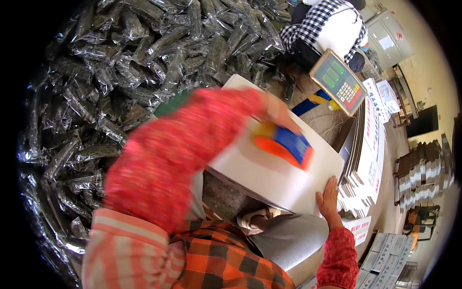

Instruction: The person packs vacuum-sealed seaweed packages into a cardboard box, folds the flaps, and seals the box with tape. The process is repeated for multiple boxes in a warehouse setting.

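A white cardboard carton (pixel 267 180) lies before me, its smooth face up. My left hand (pixel 283 113) grips a tape dispenser (pixel 288 144) with blue and orange parts, low over the carton's upper face; motion blurs it, and I cannot tell whether it touches the board. A yellowish roll shows at the dispenser's near end, partly under the hand. My right hand (pixel 329 198) rests flat at the carton's right edge, fingers spread and holding nothing. Both forearms wear red patterned sleeves.
Plastic-wrapped dark bundles (pixel 126 79) heap up along the left and back. A scale display (pixel 339 83) on a blue post stands behind the carton. Flattened printed cartons (pixel 364 144) are stacked to the right. Another person (pixel 332 29) bends at the back.
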A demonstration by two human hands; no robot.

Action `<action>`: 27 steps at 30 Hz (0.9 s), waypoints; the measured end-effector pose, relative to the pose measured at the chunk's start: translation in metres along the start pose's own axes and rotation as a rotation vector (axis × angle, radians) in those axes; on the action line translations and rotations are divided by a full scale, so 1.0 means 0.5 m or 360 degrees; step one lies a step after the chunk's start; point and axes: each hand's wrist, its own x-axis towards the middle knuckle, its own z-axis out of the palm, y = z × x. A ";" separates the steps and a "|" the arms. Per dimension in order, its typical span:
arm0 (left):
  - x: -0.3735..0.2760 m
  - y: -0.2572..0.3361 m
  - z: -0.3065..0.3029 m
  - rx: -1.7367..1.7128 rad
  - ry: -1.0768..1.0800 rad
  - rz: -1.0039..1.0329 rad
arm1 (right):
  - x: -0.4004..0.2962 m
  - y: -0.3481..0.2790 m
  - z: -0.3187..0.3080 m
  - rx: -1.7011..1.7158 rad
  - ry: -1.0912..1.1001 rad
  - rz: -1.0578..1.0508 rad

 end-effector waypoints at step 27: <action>-0.217 0.048 0.021 -0.0480 0.1555 0.0168 | 0.216 -0.511 -0.198 0.3202 -0.0131 -0.0093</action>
